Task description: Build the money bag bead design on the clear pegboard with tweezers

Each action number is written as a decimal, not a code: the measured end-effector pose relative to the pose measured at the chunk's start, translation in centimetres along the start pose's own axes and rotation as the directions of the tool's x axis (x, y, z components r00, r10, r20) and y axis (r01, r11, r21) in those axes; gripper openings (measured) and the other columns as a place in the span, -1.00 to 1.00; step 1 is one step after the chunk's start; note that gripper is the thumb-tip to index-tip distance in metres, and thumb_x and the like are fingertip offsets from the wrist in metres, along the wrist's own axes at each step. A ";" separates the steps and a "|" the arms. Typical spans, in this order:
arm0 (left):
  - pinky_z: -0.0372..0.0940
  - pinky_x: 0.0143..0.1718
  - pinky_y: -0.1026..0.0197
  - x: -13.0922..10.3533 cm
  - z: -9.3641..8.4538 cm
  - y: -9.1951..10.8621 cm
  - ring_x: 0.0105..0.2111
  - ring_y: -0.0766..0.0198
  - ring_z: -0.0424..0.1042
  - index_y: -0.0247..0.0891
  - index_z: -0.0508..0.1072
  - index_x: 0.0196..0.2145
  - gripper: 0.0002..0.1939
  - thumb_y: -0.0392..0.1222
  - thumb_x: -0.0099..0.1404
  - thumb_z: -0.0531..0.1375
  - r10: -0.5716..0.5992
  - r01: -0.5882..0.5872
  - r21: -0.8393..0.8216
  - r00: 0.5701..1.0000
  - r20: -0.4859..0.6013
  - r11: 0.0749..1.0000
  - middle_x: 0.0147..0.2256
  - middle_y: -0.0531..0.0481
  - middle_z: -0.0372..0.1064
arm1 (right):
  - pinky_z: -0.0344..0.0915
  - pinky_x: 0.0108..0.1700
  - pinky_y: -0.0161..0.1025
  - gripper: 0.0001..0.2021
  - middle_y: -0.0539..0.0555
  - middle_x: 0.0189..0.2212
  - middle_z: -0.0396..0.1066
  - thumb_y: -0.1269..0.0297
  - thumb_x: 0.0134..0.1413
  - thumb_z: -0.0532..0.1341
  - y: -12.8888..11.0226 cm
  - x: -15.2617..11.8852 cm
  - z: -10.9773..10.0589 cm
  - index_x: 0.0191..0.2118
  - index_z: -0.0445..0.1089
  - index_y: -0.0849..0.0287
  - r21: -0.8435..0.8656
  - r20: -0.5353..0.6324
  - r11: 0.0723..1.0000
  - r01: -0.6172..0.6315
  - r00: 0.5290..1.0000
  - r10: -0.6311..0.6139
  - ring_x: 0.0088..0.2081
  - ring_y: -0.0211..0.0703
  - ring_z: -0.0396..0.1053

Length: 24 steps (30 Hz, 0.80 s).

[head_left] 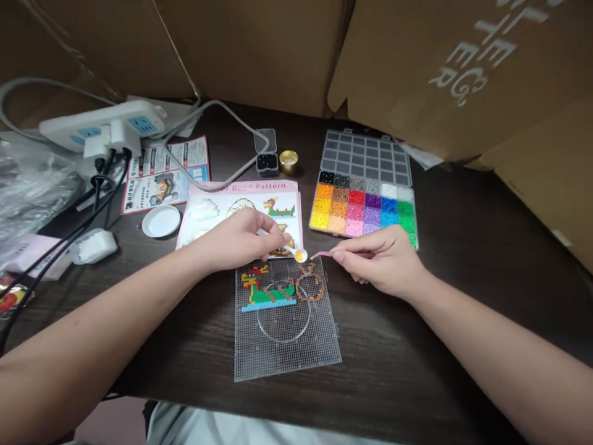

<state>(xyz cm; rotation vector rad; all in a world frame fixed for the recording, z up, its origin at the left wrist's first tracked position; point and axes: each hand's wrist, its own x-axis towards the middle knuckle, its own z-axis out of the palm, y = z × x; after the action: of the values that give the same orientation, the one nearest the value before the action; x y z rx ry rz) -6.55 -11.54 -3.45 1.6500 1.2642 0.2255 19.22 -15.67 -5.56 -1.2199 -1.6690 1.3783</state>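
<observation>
R hand [382, 261] grips pink tweezers [326, 254], tip pointing L, just R of white spoon [290, 250] w/ yellow beads [299, 256] pinched in L hand [243, 238], both nr pegboard [287, 360] far edge.

"Bead Pattern" across top of pink-edged sheet [257, 198]; white letters "ER" on cardboard [417, 68], slanted.

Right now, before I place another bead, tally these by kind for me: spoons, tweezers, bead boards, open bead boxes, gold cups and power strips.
Spoon: 1
Tweezers: 1 pair
Bead board: 1
Open bead boxes, large and small: 2
Gold cup: 1
Power strip: 1
Total: 7
</observation>
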 end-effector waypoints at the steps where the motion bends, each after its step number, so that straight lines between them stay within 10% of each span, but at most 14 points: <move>1: 0.10 -0.54 0.23 0.0 0.0 0.0 -0.62 0.34 0.21 -0.21 0.36 -0.62 -0.61 0.08 0.23 0.16 0.008 -0.008 -0.005 1.000 -0.003 1.000 -0.64 0.06 0.30 | 0.08 -0.70 -0.42 -0.84 -0.06 -0.75 0.26 0.26 0.08 0.29 0.0 0.1 0.3 -0.34 0.63 0.19 -0.010 -0.012 1.000 -0.004 1.000 0.004 -0.70 -0.41 0.12; 9: 0.07 -0.57 0.26 0.0 0.1 0.1 -0.62 0.37 0.18 -0.24 0.39 -0.57 -0.64 0.05 0.25 0.15 -0.007 0.008 -0.061 1.000 0.009 0.998 -0.63 0.07 0.31 | 0.08 -0.65 -0.41 -0.82 -0.04 -0.69 0.31 0.28 0.09 0.27 -0.2 0.6 1.0 -0.26 0.62 0.19 0.001 0.040 1.000 -0.012 0.999 0.012 -0.66 -0.39 0.16; 19: -0.05 -0.68 0.29 1.9 -0.3 2.8 -0.74 0.43 0.00 -0.22 0.40 -0.49 -0.63 0.13 0.26 0.15 -0.079 0.064 -0.088 0.981 -0.179 0.994 -0.71 0.14 0.18 | -0.01 -0.71 -0.38 -0.85 -0.13 -0.80 0.17 0.24 0.04 0.35 1.1 0.1 0.4 -0.26 0.60 0.14 0.325 -0.327 0.936 0.138 0.945 -0.025 -0.75 -0.40 0.03; 24: 0.22 -0.45 0.25 3.2 0.5 3.3 -0.49 0.30 0.38 -0.25 0.48 -0.43 -0.67 0.05 0.30 0.12 0.223 -0.179 0.174 0.933 -0.283 0.968 -0.48 0.01 0.47 | -0.08 -0.69 -0.39 -0.88 -0.15 -0.80 0.11 0.27 0.06 0.34 1.1 0.2 0.3 -0.27 0.59 0.13 0.476 -0.400 0.866 0.154 0.915 0.057 -0.74 -0.42 -0.02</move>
<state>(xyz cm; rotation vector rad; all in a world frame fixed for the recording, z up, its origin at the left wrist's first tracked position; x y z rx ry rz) -2.79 -9.13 -2.40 1.9278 1.3599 0.5391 19.16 -15.59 -6.73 -1.0494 -0.9653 1.3061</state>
